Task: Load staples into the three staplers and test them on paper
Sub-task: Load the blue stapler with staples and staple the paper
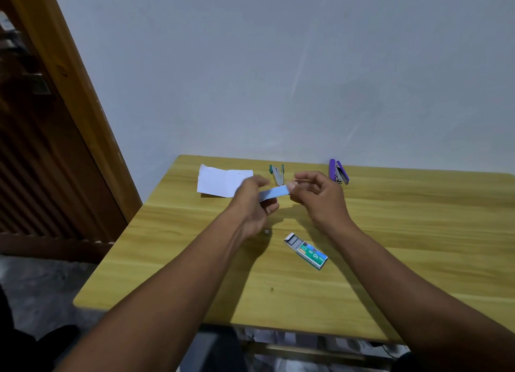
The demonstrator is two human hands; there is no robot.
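My left hand (250, 201) grips a light blue stapler (274, 193), blurred, above the middle of the table. My right hand (320, 197) is just right of it, thumb at the stapler's end, fingertips pinching a thin pale strip of staples (302, 180). A green stapler (276, 173) lies open at the back, and a purple stapler (338, 171) lies open to its right. White paper (223, 180) lies at the back left. A green staple box (306, 251), its tray slid partly out, lies in front of my hands.
The wooden table (390, 246) stands against a pale wall. A small loose bit of staples (267, 231) lies below my left hand. A wooden door frame (69, 79) rises at the left, beyond the table's left edge.
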